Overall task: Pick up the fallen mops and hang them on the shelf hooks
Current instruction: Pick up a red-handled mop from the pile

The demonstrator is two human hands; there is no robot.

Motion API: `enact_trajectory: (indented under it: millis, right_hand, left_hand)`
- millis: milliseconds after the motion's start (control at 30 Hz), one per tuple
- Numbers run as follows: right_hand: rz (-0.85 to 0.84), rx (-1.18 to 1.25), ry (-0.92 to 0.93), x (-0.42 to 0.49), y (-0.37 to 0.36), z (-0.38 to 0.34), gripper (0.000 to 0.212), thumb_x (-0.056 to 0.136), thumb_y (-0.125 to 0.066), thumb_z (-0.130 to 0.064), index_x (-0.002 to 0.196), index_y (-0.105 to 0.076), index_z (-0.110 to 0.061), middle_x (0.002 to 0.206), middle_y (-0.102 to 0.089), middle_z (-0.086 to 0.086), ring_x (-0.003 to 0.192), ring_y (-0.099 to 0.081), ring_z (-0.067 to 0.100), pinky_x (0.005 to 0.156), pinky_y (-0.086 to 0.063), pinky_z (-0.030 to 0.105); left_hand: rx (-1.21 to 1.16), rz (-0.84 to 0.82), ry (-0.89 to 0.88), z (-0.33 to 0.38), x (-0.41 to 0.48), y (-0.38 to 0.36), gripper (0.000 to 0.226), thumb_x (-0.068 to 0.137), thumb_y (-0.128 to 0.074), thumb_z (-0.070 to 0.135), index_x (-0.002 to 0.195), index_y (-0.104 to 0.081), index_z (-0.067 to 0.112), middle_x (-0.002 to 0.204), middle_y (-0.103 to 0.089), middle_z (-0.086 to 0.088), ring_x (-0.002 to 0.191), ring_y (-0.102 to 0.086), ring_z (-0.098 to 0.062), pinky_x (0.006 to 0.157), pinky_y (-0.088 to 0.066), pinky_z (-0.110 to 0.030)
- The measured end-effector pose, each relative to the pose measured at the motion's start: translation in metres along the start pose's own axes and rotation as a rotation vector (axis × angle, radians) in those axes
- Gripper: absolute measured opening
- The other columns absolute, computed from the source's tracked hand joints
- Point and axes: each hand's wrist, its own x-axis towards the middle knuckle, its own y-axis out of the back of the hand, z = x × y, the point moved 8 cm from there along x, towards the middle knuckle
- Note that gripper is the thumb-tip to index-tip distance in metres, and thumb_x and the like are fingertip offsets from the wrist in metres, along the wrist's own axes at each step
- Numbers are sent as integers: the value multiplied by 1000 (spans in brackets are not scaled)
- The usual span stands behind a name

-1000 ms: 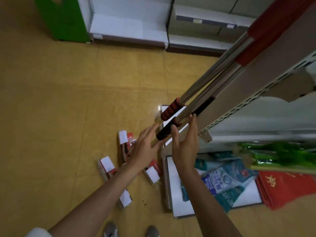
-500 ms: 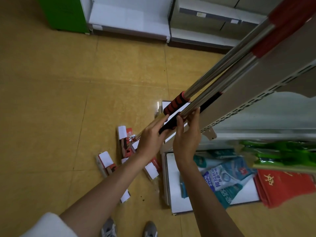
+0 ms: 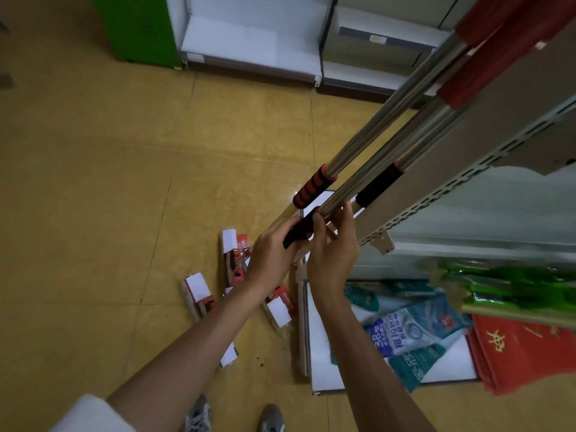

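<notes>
Floor boxes point(image 3: 199, 289): red-and-white cartons lie scattered on the yellow floor point(image 3: 93, 213), below and left of the hands.
Left grip point(image 3: 274, 257): the person's left hand, arm stretched forward and up, back of the hand to the camera; its fingers curl round the low end of the held mop's foam sleeve.
Held mop point(image 3: 374, 166): the middle of three handles, just off the shelf's end. It has a bright metal shaft slanting up to the right, a black foam sleeve with red tips at its low end, and red higher up.
Right grip point(image 3: 333, 260): the right hand just beside the left, wrist bent back. Its thumb lies on the sleeve's top, its fingers point(image 3: 346, 213) stand nearly straight behind the shaft, pinching it.
Neighbour mops: one with a red-and-black ribbed sleeve point(image 3: 314, 189) to the left, one with a black sleeve point(image 3: 378, 186) to the right, both parallel to the held one.
Shelf upright point(image 3: 467, 182): a pale slotted panel right of the handles.
</notes>
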Motion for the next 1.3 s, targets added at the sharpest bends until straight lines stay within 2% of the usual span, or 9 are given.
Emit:
enact_trajectory:
  millis: [200,433,567,700,833,967,1067,1233,1300]
  right_hand:
    - [-53,15,111,-26,-3,-22,36,100,-61,-10,136,-58,-13,115,-69,-3,105,-66,9,85,-56,32]
    - [-102,58,109,-53,6,-31,36,100,-61,-11,136,-58,-12,123,-67,-2,108,-64,6,88,-53,26]
    - [-211,58,122,-65,-3,-42,25,101,-61,-22,125,-63,-15,106,-65,-5,99,-64,9,84,-53,33]
    - [-383,80,197,-82,-20,-71,24,101,-61,-21,123,-65,-11,106,-65,0,99,-62,7,83,-49,21]
    - [-612,114,212,-107,-48,-104,28,102,-56,-21,129,-59,-13,109,-68,1,101,-67,17,87,-55,43]
    - [-696,116,234,-146,-57,-145,33,99,-53,-26,131,-58,-22,105,-69,-3,98,-69,19,83,-56,50]
    - [-701,103,289,-172,-51,-183,34,101,-57,-21,134,-58,-18,111,-71,-1,101,-69,16,85,-58,44]
    - [-639,78,392,-196,-14,-263,36,101,-59,-24,136,-57,-19,114,-72,1,104,-70,12,87,-60,36]
    - [-602,81,386,-200,10,-293,33,101,-59,-17,134,-58,-16,110,-71,0,97,-69,0,81,-58,22]
  left_hand:
    - [22,37,13,2,-22,25,46,91,-68,5,134,-60,21,122,-68,2,112,-65,-9,94,-57,-34]
    - [-9,72,95,-1,-52,36,41,94,-66,10,129,-62,30,122,-68,10,113,-66,-7,95,-57,-39]
    - [-9,151,126,5,-70,56,38,91,-70,10,126,-64,24,116,-70,13,109,-66,0,92,-56,-26]
    - [11,213,154,14,-88,92,37,91,-72,10,126,-67,18,110,-73,13,104,-66,5,87,-54,-16]
    - [6,289,212,12,-113,132,35,91,-69,5,124,-69,17,106,-74,11,99,-66,10,82,-49,-9]
    - [74,325,224,19,-144,172,30,91,-68,6,120,-71,16,99,-71,20,94,-63,16,78,-46,-6]
    - [88,330,202,41,-165,202,27,91,-67,5,116,-70,16,96,-66,27,92,-60,21,76,-42,0]
    - [67,254,126,113,-190,243,31,92,-68,7,115,-65,27,96,-64,29,90,-58,25,74,-43,-1]
    - [81,228,82,144,-196,254,27,91,-71,8,116,-70,19,96,-69,21,90,-62,17,75,-49,-5]
